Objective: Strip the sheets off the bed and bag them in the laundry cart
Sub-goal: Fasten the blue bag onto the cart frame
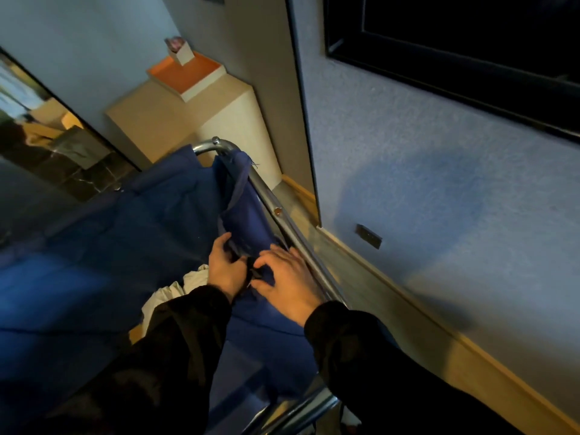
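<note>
Sleeves (175, 350) over half-hidden white sheets (169, 293)

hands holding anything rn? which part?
Left hand pinches the blue laundry bag at its loose edge by the cart rail; right hand rests spread on it.

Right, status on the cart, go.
Left hand gripping blue bag edge. Right hand flat near metal rail. White sheets inside. Nothing blocking.
</note>
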